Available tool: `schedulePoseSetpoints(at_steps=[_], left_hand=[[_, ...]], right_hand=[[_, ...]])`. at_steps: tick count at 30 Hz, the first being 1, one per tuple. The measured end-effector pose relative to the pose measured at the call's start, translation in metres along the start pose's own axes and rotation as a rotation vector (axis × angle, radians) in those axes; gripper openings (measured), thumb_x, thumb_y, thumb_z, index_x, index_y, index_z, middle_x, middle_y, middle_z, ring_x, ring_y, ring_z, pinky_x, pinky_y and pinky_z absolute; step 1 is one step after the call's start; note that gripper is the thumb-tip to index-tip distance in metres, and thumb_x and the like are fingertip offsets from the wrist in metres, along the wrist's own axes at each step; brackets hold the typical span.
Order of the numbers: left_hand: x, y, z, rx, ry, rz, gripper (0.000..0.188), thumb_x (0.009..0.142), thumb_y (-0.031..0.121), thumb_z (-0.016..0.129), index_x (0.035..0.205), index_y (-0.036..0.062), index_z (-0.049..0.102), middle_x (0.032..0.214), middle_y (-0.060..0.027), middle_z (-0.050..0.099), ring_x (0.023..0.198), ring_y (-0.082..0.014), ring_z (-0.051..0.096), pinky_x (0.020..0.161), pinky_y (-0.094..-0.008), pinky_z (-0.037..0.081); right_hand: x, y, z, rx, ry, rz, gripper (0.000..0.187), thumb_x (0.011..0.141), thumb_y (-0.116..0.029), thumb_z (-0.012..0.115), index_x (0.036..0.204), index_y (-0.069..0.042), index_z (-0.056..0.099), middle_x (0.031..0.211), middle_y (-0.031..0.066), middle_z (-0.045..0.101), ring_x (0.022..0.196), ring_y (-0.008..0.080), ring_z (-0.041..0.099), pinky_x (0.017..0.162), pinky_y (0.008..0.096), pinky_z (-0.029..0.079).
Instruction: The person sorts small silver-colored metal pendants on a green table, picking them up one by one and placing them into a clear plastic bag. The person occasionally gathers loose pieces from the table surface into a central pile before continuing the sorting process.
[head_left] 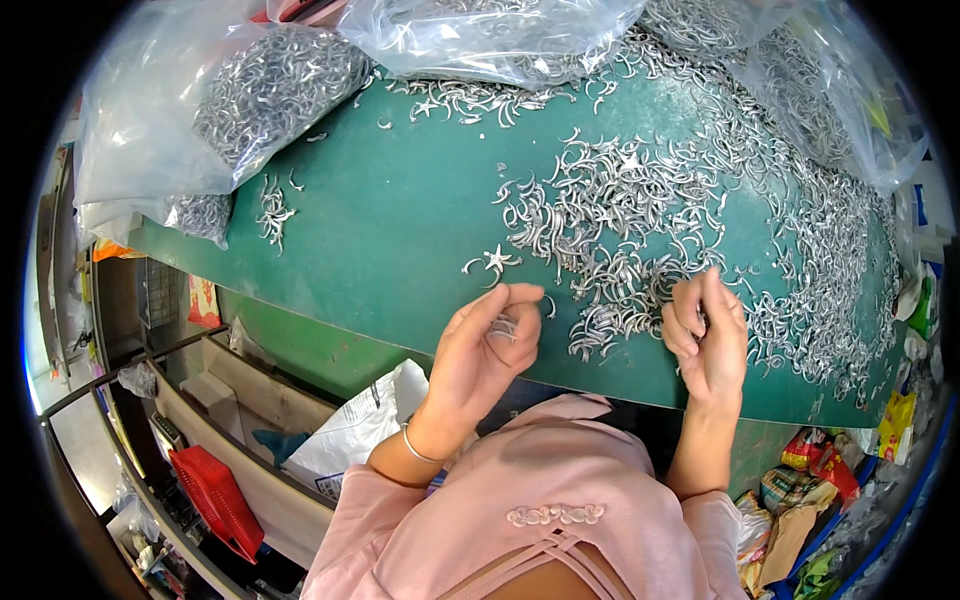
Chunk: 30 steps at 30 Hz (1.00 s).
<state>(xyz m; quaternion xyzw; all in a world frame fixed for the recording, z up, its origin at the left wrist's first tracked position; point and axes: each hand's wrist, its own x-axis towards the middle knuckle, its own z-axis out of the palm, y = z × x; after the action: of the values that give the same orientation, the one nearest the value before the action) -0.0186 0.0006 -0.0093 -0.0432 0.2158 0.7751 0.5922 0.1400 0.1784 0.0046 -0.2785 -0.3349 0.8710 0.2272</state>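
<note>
My left hand (490, 335) is raised over the near edge of the green table, its fingers curled. Small curved silvery metal pieces (503, 327) show within its grip. Just beyond its fingertips lies a little star-like cluster of the same pieces (495, 261). My right hand (708, 325) is closed, with thumb and fingers drawn together at the near right of a loose heap of curved metal pieces (610, 200). Whatever it holds is mostly hidden by the fingers.
Clear plastic bags full of metal pieces (275, 95) stand along the far edge of the green table (370, 210). More pieces (830, 270) cover the right side. At lower left are a red basket (215, 500) and a white sack (365, 425); coloured packets (815, 465) lie at lower right.
</note>
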Motion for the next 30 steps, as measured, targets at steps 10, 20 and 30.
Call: schedulePoseSetpoints(at_steps=[10,20,30], left_hand=[[-0.002,-0.017,0.023,1.062,0.219,0.127,0.018,0.093,0.013,0.055,0.087,0.0003,0.065,0.061,0.007,0.048,0.051,0.0011,0.031,0.045,-0.0187,0.021],[-0.004,-0.006,0.022,0.81,0.173,-0.059,0.015,0.094,0.012,0.054,0.096,0.0016,0.065,0.059,0.0087,0.044,0.05,0.0008,0.031,0.044,-0.0181,0.02],[0.001,-0.021,0.019,1.346,0.167,0.289,0.01,0.089,0.005,0.059,0.096,0.003,0.065,0.055,0.0058,0.038,0.048,-0.0032,0.028,0.044,-0.0216,0.022]], right_hand=[[0.023,0.014,0.024,-1.607,0.096,-0.537,0.01,0.082,-0.012,0.067,0.09,-0.006,0.067,0.073,0.012,0.065,0.057,0.0296,0.06,0.054,0.0348,0.046],[-0.007,-0.008,-0.008,-0.356,-0.079,0.066,0.008,0.088,-0.01,0.061,0.086,-0.002,0.059,0.073,0.0018,0.049,0.056,0.0067,0.041,0.044,0.019,0.028],[0.003,-0.003,-0.016,0.46,-0.216,-0.033,0.021,0.08,-0.01,0.053,0.098,0.0,0.052,0.096,0.014,0.042,0.08,0.0208,0.044,0.053,0.026,0.036]])
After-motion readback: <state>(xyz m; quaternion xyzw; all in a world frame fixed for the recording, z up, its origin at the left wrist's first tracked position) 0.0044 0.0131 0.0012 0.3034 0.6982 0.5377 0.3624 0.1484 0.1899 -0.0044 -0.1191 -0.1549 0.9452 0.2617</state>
